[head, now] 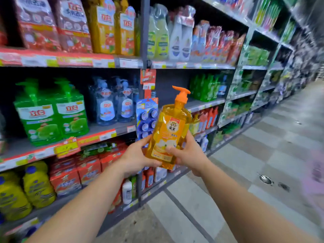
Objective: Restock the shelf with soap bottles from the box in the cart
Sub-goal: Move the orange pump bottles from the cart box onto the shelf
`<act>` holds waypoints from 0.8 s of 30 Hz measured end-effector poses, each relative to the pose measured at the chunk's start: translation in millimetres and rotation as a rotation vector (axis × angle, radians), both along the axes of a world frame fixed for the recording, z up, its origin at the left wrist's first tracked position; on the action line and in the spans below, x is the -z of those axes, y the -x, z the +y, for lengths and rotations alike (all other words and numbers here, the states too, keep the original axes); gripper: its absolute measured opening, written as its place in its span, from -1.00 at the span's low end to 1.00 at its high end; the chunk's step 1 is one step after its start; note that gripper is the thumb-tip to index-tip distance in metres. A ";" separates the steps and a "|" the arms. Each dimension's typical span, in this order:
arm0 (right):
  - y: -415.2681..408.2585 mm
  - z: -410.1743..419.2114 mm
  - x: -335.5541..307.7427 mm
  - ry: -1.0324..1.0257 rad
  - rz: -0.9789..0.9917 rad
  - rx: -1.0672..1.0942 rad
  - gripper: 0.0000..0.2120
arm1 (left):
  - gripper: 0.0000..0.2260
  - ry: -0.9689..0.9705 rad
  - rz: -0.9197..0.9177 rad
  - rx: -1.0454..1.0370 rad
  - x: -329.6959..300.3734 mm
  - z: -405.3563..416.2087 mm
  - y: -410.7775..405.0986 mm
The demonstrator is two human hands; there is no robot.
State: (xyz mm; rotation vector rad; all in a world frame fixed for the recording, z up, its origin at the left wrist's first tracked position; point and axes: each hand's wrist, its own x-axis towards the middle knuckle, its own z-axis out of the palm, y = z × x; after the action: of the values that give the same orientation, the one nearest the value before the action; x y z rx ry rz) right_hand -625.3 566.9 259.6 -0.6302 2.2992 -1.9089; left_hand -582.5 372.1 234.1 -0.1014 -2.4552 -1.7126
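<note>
- We hold one orange translucent plastic pump soap bottle (pixel 171 135) clamped between left hand (pixel 135 157) and right hand (pixel 188 155).
- It is not yet on the grey metal shelf (pixel 198 102); cart and box are out of view.

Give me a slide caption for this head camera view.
Both hands, left and right, hold an orange pump soap bottle before stocked shelves.
</note>
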 end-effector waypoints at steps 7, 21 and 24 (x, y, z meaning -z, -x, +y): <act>114.3 40.4 1.2 -0.017 0.044 0.090 -0.46 | -0.15 -0.092 0.019 0.101 8.1 41.5 127.6; 373.0 76.2 8.5 0.007 0.138 0.246 -0.39 | -0.19 -0.152 0.051 0.213 13.4 85.3 414.1; 417.3 79.0 11.4 -0.019 0.142 0.225 -0.40 | -0.21 -0.177 0.028 0.197 21.0 87.1 455.0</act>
State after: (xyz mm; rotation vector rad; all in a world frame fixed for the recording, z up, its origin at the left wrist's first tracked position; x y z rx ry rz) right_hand -1042.6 645.9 248.3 -0.5417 2.5719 -1.9918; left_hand -1037.5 459.2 213.1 -0.3553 -2.3286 -1.9841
